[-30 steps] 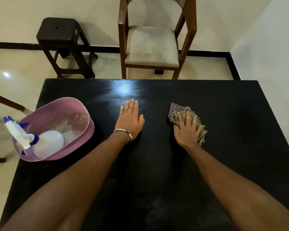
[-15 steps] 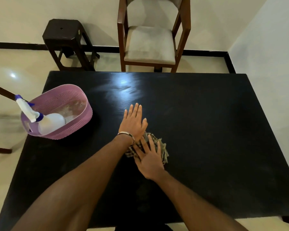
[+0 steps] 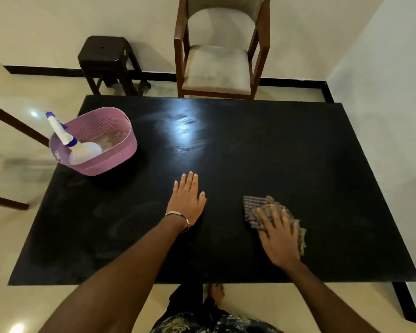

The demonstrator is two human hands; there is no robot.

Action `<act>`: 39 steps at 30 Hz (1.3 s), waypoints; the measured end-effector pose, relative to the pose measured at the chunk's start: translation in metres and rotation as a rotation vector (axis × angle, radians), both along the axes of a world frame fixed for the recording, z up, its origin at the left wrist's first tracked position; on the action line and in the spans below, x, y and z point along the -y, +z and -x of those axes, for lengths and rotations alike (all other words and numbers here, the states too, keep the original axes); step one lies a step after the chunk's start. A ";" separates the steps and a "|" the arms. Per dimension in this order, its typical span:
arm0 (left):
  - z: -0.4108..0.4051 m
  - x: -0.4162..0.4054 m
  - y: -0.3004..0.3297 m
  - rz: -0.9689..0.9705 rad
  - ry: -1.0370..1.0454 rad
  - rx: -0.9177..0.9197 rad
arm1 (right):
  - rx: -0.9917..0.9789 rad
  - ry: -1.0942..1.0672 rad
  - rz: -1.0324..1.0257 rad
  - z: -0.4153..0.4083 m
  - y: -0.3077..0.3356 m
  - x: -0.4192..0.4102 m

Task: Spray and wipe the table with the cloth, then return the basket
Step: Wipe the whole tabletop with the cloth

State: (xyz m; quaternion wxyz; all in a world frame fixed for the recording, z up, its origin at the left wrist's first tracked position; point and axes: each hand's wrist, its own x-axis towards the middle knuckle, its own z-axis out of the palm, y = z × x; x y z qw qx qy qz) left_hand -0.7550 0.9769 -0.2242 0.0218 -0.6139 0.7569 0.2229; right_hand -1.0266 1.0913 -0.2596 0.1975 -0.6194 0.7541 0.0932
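Note:
The black table (image 3: 286, 150) fills the middle of the view. My right hand (image 3: 277, 239) presses flat on a crumpled checked cloth (image 3: 255, 207) near the table's front right. My left hand (image 3: 187, 198) rests flat on the tabletop at the front centre, fingers straight, a bracelet on the wrist. A pink perforated basket (image 3: 111, 152) stands at the table's left edge. Inside it lies a white spray bottle (image 3: 82, 150) with a blue nozzle that sticks out over the rim.
A wooden chair (image 3: 216, 68) with a grey seat stands behind the table's far edge. A dark stool (image 3: 106, 58) is to its left. Another chair's legs (image 3: 7, 126) show at far left. A white wall runs along the right.
My right hand has slid the cloth from beside my left wrist out to the right. The left hand stayed flat on the table. The camera has pulled back and higher.

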 end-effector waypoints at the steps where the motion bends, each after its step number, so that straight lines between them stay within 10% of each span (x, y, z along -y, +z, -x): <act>1: -0.002 -0.004 0.000 0.003 0.002 0.004 | -0.004 -0.081 0.001 0.010 0.001 -0.001; 12: -0.020 -0.042 0.005 0.024 0.035 -0.004 | 0.017 -0.286 0.001 -0.015 0.010 -0.001; 39: -0.255 0.020 0.003 -0.016 -0.041 0.119 | 0.175 0.801 -0.045 -0.376 0.000 0.073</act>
